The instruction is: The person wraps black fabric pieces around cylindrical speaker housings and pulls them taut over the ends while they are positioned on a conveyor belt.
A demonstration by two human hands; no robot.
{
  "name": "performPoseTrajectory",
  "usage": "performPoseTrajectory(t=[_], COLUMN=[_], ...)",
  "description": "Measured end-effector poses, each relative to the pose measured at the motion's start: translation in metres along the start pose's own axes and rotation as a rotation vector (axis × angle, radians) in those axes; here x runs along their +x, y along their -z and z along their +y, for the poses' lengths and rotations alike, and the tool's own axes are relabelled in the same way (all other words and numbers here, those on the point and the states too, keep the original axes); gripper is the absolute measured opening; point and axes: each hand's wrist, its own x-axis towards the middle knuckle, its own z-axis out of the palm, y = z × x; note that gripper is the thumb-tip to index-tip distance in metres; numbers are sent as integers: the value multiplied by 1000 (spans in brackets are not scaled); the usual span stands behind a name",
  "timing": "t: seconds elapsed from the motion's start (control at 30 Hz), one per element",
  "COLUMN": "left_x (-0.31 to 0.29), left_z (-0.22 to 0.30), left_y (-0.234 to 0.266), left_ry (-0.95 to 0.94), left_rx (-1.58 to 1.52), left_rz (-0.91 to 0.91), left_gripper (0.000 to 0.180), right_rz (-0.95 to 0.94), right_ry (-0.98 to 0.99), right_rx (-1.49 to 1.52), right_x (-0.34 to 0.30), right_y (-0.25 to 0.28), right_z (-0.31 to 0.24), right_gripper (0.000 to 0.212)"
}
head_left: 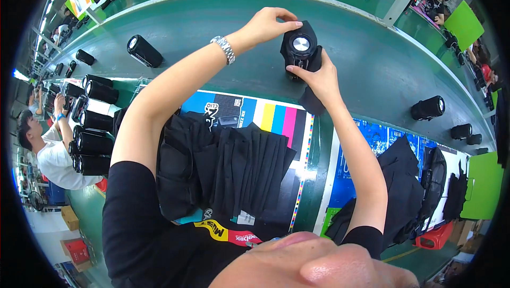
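Note:
Above the green belt I hold a black cylindrical speaker [300, 45] with a round silver end facing up. Dark cloth, which looks like a fabric pouch [309, 29], surrounds part of it. My left hand [270, 26], with a metal watch on the wrist, pinches the cloth at the far edge between thumb and fingertips. From the near right, my right hand [317, 77] wraps round the speaker and cloth, its thumb across the front. More dark cloth [311, 102] hangs below that hand. How far the speaker sits inside the pouch I cannot tell.
Black pouches [239, 166] lie fanned on a printed sheet before me; another dark cloth pile [401, 171] lies right. Speakers stand on the belt [223, 38] at left [144, 50] and right [427, 108]. Several more are stacked at left [95, 142], beside a co-worker [58, 160].

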Motion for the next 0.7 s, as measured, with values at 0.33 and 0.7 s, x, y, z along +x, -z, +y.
performPoseTrajectory(t=[0.33, 0.7], left_x=[11, -27], left_z=[43, 46], left_y=[-13, -15], left_ry=[-520, -516], left_rx=[200, 223], left_rz=[-93, 43], left_gripper=[20, 20], right_rz=[47, -163], right_ry=[-58, -21], right_rx=[140, 82], right_x=[13, 4], right_y=[17, 63], right_z=[25, 19], right_gripper=[57, 51])
